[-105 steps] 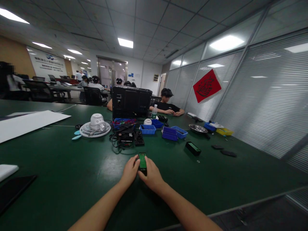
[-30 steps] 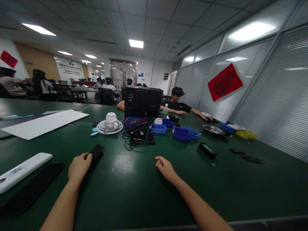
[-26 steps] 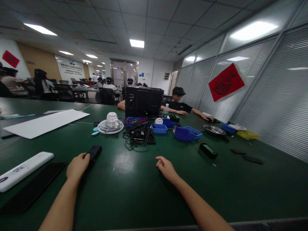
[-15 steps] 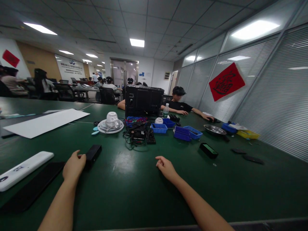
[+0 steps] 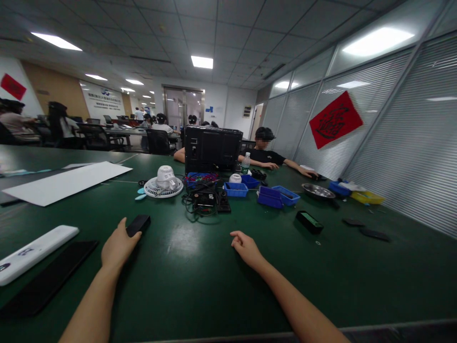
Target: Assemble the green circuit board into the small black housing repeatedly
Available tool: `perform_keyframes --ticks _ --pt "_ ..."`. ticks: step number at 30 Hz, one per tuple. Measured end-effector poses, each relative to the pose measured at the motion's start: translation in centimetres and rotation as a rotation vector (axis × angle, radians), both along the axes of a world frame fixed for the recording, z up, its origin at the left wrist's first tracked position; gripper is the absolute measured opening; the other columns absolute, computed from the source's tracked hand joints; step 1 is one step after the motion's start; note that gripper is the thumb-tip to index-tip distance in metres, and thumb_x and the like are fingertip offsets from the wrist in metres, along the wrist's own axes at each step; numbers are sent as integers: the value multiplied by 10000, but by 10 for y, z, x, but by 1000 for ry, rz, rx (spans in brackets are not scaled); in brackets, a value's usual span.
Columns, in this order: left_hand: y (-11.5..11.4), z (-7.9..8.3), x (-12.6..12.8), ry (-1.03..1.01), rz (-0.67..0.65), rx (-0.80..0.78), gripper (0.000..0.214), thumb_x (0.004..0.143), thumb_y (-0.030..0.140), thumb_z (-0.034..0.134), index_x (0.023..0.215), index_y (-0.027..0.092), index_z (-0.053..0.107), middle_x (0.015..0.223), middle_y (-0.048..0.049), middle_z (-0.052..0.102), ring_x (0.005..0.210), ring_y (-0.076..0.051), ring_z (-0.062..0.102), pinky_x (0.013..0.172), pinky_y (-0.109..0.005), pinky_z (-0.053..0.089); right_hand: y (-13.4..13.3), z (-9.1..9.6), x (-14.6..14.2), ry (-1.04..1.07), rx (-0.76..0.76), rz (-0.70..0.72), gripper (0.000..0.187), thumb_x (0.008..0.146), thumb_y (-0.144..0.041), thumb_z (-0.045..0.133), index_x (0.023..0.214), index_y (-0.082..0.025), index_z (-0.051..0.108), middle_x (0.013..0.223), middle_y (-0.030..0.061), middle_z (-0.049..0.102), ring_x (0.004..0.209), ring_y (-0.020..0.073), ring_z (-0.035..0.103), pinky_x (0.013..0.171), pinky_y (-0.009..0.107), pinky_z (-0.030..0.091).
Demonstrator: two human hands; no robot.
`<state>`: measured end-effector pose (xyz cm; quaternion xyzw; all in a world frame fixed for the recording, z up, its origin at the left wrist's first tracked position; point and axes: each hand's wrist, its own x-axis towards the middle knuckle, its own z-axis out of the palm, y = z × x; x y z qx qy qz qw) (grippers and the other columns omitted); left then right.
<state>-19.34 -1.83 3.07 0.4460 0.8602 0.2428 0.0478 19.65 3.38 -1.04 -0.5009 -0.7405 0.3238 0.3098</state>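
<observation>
My left hand lies on the green table with its thumb spread. Its fingertips reach the near end of a small black box-shaped device that lies flat on the table. My right hand rests on the table to the right, fingers loosely curled under, and I see nothing in it. Both forearms come in from the bottom edge.
A white bar and a black flat slab lie at the left. Ahead are a white fan, tangled cables, a black case, blue bins and a black-and-green device. A person sits opposite.
Earlier both hands held the device at the centre. My left hand carried it to the left, laid it on the table and loosened its grip. My right hand has stayed still.
</observation>
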Motion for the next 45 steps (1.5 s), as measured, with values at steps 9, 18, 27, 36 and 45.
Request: perform_keyframes --ticks 9,18,27,36,45 --pt "-1 5 12 119 -124 -52 674 759 361 427 1370 164 218 1261 -120 490 1066 -290 514 797 -368 440 0 0 -1 -9 19 -6 272 762 -156 458 1014 -162 558 716 -10 587 624 104 518 617 220 398" --pt "-8 10 58 432 -223 37 549 801 457 389 1269 172 409 1147 -133 560 1075 -305 453 854 -409 364 -1 -1 -1 4 2 -15 288 747 -150 454 1016 -149 556 715 -8 584 606 101 508 596 215 386" --pt "11 -1 47 -166 -140 41 563 822 417 354 1294 112 386 1213 -121 539 1064 -251 524 849 -333 418 1 -4 -1 -1 32 -11 274 746 -149 458 999 -160 564 693 -15 580 599 101 503 600 212 388" --pt "9 -14 97 -238 -425 -5 569 798 376 408 1316 142 374 1282 -108 486 1130 -248 489 921 -334 384 -1 -1 -2 -9 36 -7 272 757 -134 452 1003 -165 563 706 -15 590 614 100 520 615 209 401" --pt "-8 -20 137 -228 -1117 19 528 787 409 470 1291 261 410 1284 -32 493 1163 -190 445 1003 -339 303 -2 -1 -5 12 44 -62 269 791 -223 448 1031 -159 551 701 -12 558 601 102 503 603 216 406"
